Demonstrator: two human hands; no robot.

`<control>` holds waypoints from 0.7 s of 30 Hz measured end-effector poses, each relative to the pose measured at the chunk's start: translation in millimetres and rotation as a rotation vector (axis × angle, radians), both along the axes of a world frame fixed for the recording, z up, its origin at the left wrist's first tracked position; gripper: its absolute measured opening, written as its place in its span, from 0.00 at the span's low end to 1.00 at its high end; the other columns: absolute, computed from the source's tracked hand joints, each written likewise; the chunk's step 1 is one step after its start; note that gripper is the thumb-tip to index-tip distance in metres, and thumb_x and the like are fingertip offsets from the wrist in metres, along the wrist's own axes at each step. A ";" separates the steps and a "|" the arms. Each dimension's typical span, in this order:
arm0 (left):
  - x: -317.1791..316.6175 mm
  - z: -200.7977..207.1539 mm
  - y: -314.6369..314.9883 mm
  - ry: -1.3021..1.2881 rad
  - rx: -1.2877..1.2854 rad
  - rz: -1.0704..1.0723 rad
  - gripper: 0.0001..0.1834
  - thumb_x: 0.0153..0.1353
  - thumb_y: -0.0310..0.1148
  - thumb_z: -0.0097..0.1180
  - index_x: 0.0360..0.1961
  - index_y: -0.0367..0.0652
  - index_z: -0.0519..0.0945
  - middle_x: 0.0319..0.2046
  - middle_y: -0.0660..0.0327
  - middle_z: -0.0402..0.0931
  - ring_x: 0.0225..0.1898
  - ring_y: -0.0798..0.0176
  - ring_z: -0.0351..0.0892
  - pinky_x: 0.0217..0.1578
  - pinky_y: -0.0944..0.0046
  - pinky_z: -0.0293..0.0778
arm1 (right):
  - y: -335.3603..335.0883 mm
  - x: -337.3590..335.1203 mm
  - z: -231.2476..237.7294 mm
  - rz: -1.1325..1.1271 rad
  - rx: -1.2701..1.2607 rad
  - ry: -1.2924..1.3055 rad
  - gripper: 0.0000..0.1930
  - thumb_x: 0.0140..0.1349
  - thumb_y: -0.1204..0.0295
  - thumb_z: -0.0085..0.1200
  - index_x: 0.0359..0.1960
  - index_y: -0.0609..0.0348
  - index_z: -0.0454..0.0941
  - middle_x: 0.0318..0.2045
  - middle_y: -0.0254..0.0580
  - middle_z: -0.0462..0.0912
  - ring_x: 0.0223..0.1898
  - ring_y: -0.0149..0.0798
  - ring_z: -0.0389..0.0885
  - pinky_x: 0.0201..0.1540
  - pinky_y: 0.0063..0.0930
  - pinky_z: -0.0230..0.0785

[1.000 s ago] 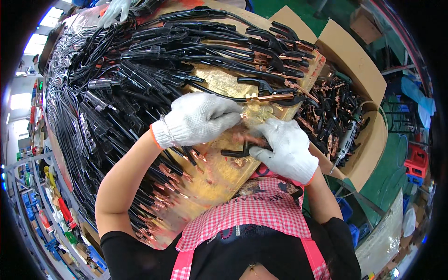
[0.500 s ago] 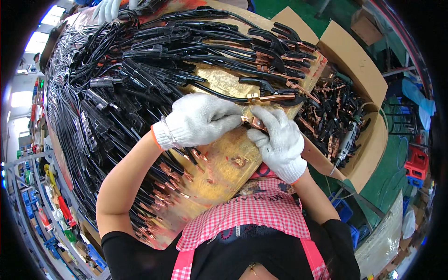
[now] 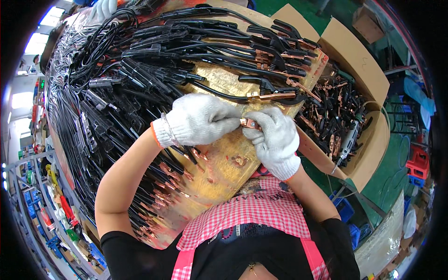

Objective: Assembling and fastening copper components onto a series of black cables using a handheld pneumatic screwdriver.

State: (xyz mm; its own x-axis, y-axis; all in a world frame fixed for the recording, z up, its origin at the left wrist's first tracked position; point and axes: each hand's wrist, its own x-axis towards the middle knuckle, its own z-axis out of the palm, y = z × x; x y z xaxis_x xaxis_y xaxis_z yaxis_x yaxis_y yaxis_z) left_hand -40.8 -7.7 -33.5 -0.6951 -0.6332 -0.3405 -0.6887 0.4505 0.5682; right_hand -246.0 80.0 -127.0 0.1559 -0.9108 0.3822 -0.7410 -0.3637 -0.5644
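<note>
My left hand (image 3: pixel 203 120), in a white knit glove, is closed with thumb and fingers pinched at one end of a small copper fitting (image 3: pixel 252 123). Whatever lies deeper in that grip is hidden by the glove. My right hand (image 3: pixel 274 140), gloved too, closes round the fitting's other end, so only a short shiny stretch shows between the hands. Just beyond them lies a welding electrode holder (image 3: pixel 275 96) with copper jaw and black lever, joined to a black cable (image 3: pixel 219 93). Bare copper cable ends (image 3: pixel 186 172) lie below my left wrist.
Black cables with plastic handles (image 3: pixel 154 74) cover the wooden table (image 3: pixel 233 151). At right, a cardboard box (image 3: pixel 361 60) holds copper and black clamp parts (image 3: pixel 331 116) and a power screwdriver (image 3: pixel 347 142). Another person's gloved hand (image 3: pixel 105 8) is at the far left.
My right hand has shifted slightly left and its fingers have closed further over the copper fitting, which has turned a little. My left hand stays almost in place.
</note>
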 end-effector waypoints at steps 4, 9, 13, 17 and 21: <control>-3.1 2.6 -2.7 -0.091 0.028 -0.035 0.14 0.66 0.43 0.58 0.42 0.46 0.87 0.33 0.51 0.84 0.36 0.48 0.85 0.38 0.55 0.79 | -3.8 -0.8 8.7 0.030 0.039 0.076 0.17 0.50 0.65 0.64 0.44 0.43 0.81 0.38 0.38 0.79 0.39 0.47 0.79 0.40 0.43 0.70; -12.1 8.6 -8.9 -0.248 0.177 0.022 0.16 0.65 0.46 0.58 0.44 0.48 0.87 0.34 0.52 0.85 0.36 0.53 0.86 0.40 0.58 0.80 | -11.4 -4.5 10.2 0.118 0.001 0.121 0.15 0.51 0.63 0.63 0.42 0.43 0.81 0.39 0.36 0.79 0.41 0.46 0.79 0.42 0.43 0.70; -16.8 7.5 -8.3 -0.277 0.304 0.151 0.16 0.64 0.45 0.58 0.44 0.49 0.88 0.34 0.55 0.86 0.36 0.58 0.86 0.41 0.61 0.80 | -16.1 -1.4 7.4 0.158 -0.023 0.148 0.15 0.50 0.63 0.63 0.42 0.44 0.81 0.40 0.35 0.80 0.42 0.45 0.79 0.43 0.43 0.71; -13.0 12.7 -4.5 -0.265 0.354 0.186 0.16 0.64 0.45 0.57 0.44 0.49 0.88 0.35 0.56 0.87 0.36 0.59 0.86 0.43 0.62 0.80 | -22.0 -0.9 5.1 0.219 -0.066 0.107 0.17 0.51 0.64 0.62 0.45 0.45 0.80 0.41 0.35 0.80 0.42 0.45 0.80 0.44 0.44 0.71; 3.3 6.4 4.0 -0.163 0.153 0.101 0.15 0.66 0.46 0.56 0.40 0.48 0.87 0.32 0.54 0.85 0.36 0.54 0.86 0.41 0.58 0.79 | -27.5 -2.9 8.8 0.316 -0.070 0.081 0.19 0.53 0.63 0.62 0.47 0.47 0.79 0.40 0.36 0.80 0.41 0.45 0.80 0.42 0.44 0.72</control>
